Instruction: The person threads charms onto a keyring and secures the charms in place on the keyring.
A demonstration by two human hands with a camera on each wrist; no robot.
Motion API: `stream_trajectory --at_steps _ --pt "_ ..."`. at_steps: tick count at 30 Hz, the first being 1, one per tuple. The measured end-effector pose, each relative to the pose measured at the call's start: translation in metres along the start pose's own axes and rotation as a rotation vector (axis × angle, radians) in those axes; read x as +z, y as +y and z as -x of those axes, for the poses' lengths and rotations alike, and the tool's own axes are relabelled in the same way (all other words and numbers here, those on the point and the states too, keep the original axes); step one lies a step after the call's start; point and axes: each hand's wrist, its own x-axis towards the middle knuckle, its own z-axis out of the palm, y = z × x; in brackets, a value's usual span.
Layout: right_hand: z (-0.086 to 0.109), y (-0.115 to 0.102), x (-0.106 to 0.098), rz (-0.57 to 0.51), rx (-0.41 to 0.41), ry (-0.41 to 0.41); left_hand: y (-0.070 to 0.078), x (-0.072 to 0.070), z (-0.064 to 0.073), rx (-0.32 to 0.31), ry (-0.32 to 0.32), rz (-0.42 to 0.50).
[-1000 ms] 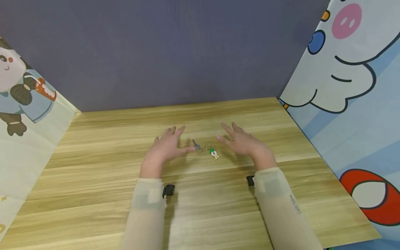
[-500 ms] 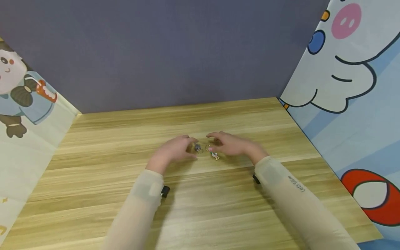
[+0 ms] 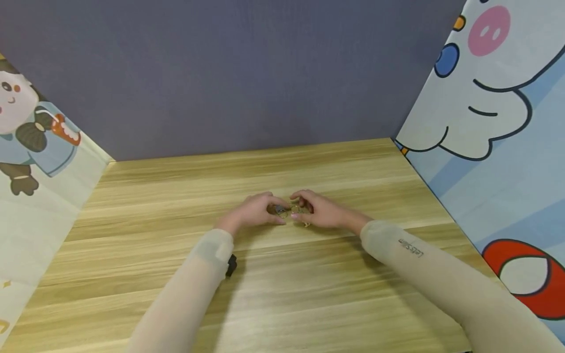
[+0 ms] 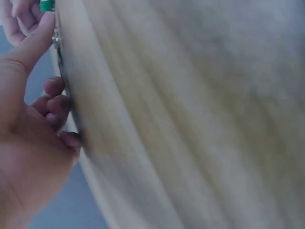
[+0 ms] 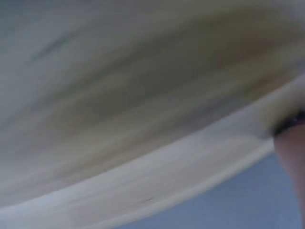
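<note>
A small metal key (image 3: 279,209) with a ring lies on the wooden table. My left hand (image 3: 256,211) arches over it, thumb and fingers on either side with a gap between them. Facing it from the right, my right hand (image 3: 326,212) curves around the ring of a keychain with a small figurine charm (image 3: 306,224). The right thumb hides most of the figurine; only its pale lower end shows. In the left wrist view the charm's green part (image 4: 46,5) appears just beyond the left thumb (image 4: 35,43). The right wrist view is blurred.
The wood-grain tabletop (image 3: 132,235) stretches around both hands. A dark grey panel (image 3: 247,73) rises at the back edge. Cartoon-printed panels stand at the left (image 3: 57,166) and right (image 3: 521,196). A black wrist camera (image 3: 231,265) hangs under the left sleeve.
Both hands have come down and inward from wide-spread poses, their fingers curving around the key and the keychain. The two items have stayed in practically the same spot.
</note>
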Motion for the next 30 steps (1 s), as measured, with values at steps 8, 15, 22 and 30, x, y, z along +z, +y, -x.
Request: stream_trajectory --at_steps 8,15,22,30 --pt "0.002 0.015 0.015 0.020 -0.046 0.171 -0.003 -0.004 -0.001 0.003 -0.017 0.245" --pt "0.003 0.013 0.021 0.111 -0.048 0.245 -0.001 -0.005 -0.001 0.008 -0.018 0.296" --pt "0.001 0.015 0.023 0.112 -0.050 0.282 0.000 -0.004 -0.004 -0.040 -0.020 0.339" --pt "0.000 0.015 0.027 0.117 -0.064 0.290 -0.001 -0.001 -0.006 -0.045 -0.012 0.342"
